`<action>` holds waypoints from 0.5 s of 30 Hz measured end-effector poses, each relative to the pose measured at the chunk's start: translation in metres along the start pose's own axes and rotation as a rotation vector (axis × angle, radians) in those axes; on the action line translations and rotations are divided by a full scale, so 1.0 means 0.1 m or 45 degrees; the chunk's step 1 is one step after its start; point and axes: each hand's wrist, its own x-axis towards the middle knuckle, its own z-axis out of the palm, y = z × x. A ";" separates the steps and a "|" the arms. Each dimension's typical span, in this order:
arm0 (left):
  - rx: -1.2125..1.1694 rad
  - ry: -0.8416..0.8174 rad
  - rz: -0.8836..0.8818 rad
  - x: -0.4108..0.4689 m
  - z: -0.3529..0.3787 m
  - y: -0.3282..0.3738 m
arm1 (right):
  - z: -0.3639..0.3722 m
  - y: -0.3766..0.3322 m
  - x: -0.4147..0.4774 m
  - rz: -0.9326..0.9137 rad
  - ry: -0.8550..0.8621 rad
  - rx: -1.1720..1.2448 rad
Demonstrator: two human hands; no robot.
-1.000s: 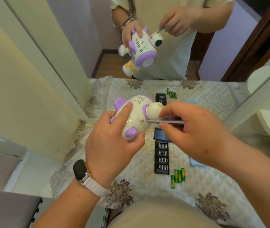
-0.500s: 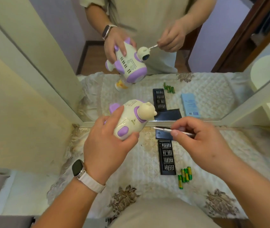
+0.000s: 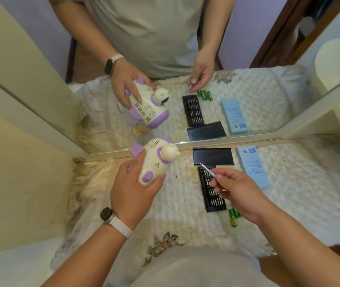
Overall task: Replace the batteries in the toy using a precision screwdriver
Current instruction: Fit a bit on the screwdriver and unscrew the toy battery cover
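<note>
My left hand (image 3: 132, 189) grips a cream and purple toy (image 3: 154, 160), held above the quilted table cover near the mirror. My right hand (image 3: 237, 192) pinches a thin silver precision screwdriver (image 3: 207, 169), its tip pointing up and left, well apart from the toy. The screwdriver hovers over a black bit tray (image 3: 213, 193) that lies open on the cover. Green batteries (image 3: 233, 216) lie beside the tray's near end, partly hidden by my right wrist.
A black tray lid (image 3: 212, 156) lies against the mirror's base, with a light blue box (image 3: 253, 165) to its right. The mirror (image 3: 248, 59) behind repeats the whole scene. A cream panel (image 3: 20, 162) stands on the left. The white quilted cover (image 3: 185, 214) spans the table.
My right hand drew the screwdriver away from the toy, to the right and down over the bit tray. The toy stayed in my left hand and sank a little lower.
</note>
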 end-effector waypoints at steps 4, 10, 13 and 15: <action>0.068 -0.029 0.082 0.01 0.34 -0.35 | 0.08 0.05 0.06 0.061 -0.012 0.094; 0.180 -0.075 0.309 -0.04 0.63 -0.62 | 0.14 0.05 0.09 0.077 -0.019 0.130; 0.248 -0.074 0.435 -0.14 0.77 -0.71 | 0.13 0.06 0.10 0.082 -0.021 0.128; 0.290 -0.064 0.452 -0.18 0.81 -0.73 | 0.12 0.06 0.10 0.083 -0.021 0.130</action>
